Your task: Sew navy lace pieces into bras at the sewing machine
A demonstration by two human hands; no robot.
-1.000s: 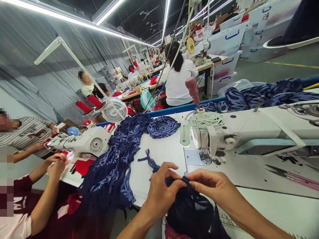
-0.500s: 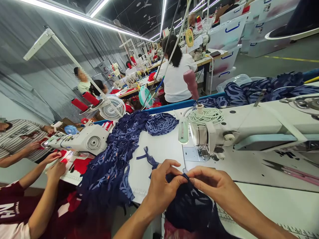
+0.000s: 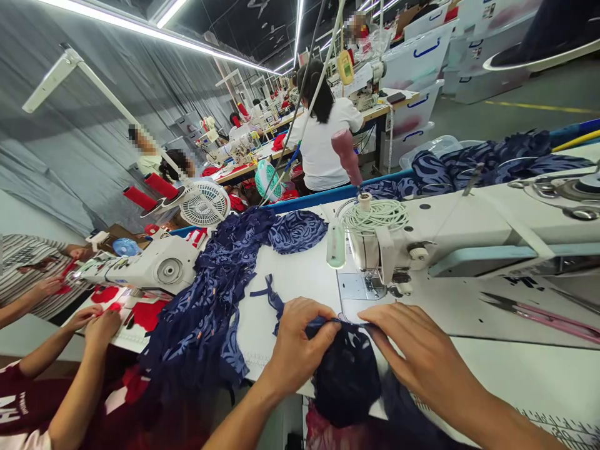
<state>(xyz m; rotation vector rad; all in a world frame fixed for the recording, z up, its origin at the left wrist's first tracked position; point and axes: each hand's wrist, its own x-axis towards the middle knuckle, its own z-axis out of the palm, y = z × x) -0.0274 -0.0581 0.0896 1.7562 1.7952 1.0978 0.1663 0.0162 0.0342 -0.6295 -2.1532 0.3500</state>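
A dark navy fabric piece [image 3: 347, 381] with a partly sheer pattern hangs over the front edge of the sewing table. My left hand [image 3: 297, 344] pinches its top edge between thumb and fingers. To the right, my right hand [image 3: 422, 344] grips the same edge, its thumb tucked beneath, so a short length lies stretched between the two hands. A thin navy strip [image 3: 272, 294] trails onto the table beyond my left hand. Just behind the hands stands the sewing machine [image 3: 384, 256], its needle area above a metal plate [image 3: 354, 285]; the fabric is in front of it.
Patterned navy pieces [image 3: 210, 287] are heaped at left, one cup-shaped piece [image 3: 299, 231] beside them. Pink-handled scissors [image 3: 544, 314] lie at right. More navy pieces [image 3: 431, 172] sit behind the machine. A co-worker's hands [image 3: 100, 322] handle red fabric at far left near another machine [image 3: 159, 265].
My hands have moved apart, the right one shifting along the edge to the right, and the fabric edge between them is now drawn out. The whole view has shifted slightly.
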